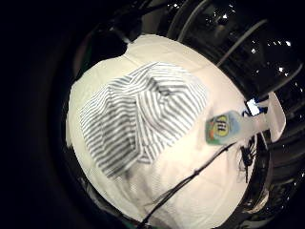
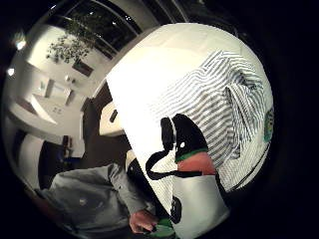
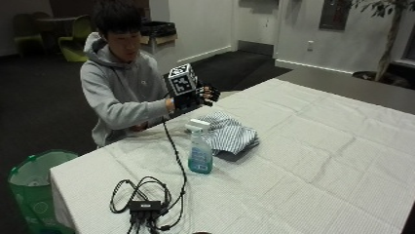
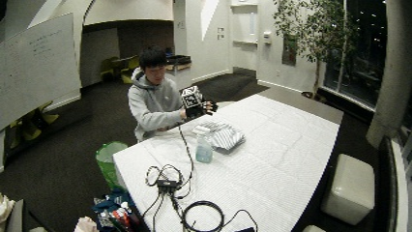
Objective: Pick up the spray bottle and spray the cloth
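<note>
The gloved right hand (image 3: pixel 206 94) hangs raised above the table's (image 3: pixel 337 146) near edge with fingers seemingly relaxed and holding nothing, poised over the striped cloth (image 3: pixel 228 134), while the spray bottle (image 3: pixel 199 146) stands upright just beside the cloth, untouched.
</note>
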Demonstrator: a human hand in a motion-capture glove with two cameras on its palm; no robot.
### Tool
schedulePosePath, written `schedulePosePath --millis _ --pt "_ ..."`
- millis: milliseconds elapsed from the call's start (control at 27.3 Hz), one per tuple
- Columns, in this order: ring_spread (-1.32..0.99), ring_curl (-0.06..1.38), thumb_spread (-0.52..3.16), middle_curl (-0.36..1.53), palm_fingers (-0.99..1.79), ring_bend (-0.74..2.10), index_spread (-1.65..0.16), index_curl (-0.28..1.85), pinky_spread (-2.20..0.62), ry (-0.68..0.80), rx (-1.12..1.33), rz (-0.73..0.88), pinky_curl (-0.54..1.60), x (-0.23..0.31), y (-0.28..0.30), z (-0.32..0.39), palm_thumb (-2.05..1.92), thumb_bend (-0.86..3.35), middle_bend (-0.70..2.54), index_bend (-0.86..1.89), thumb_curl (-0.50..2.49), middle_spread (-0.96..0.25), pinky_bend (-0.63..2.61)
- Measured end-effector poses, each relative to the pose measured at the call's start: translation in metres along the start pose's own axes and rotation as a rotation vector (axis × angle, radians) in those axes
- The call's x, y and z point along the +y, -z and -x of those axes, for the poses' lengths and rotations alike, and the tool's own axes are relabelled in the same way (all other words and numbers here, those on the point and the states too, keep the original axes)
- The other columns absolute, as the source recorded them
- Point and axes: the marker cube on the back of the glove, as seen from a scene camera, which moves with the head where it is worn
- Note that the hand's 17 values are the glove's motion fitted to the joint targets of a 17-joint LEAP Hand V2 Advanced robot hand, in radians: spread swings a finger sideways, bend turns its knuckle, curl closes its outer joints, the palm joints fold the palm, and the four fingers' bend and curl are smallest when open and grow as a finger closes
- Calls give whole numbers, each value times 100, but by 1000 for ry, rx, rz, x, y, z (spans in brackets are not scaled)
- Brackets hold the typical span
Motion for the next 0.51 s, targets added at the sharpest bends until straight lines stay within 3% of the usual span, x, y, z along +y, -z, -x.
schedulePosePath --millis 513 --pt "2 20 88 19 43 37 -31 14 21 6 -10 1 25 1 1 -2 56 23 24 12 21 -4 53"
